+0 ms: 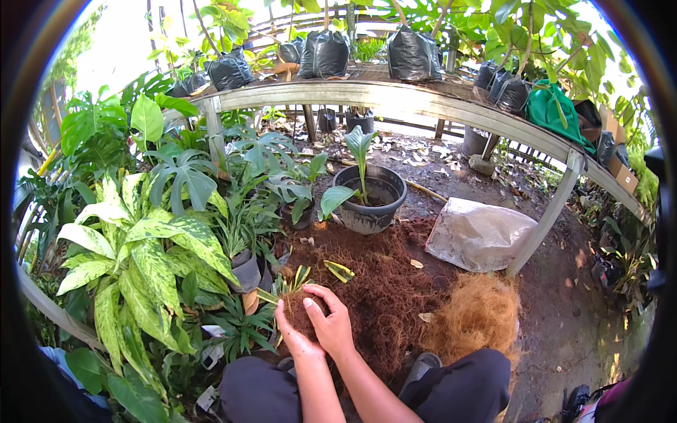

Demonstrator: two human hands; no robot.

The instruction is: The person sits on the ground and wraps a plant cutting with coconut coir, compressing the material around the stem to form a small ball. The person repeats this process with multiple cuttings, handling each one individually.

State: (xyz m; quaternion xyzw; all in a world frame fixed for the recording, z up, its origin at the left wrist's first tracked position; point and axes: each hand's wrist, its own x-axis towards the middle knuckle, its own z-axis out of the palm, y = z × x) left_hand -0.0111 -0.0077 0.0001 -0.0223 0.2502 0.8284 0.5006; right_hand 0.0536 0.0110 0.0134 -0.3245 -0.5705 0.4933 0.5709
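Note:
Both hands cup a rounded clump of brown coir and soil (299, 316) low over the ground. My left hand (297, 338) supports its near-left side, and my right hand (334, 323) curls over its right side. Yellow-edged leaves (300, 276), like a snake plant's, stick out just beyond the clump; whether they grow from it is hidden. Another yellow-edged leaf (338, 271) shows on the loose brown coir mix (378, 296) spread before me. Farther off stands a black plastic pot (371, 215) with a broad-leaved young plant (360, 150) upright in it.
Tangled coconut fibre (473, 317) is heaped at my right. Behind it lies a whitish plastic sack (478, 235) beside a bench leg (550, 211). Dense potted foliage, including a variegated dieffenbachia (151, 254), crowds the left. A raised bench (370, 94) carries black grow bags (323, 53).

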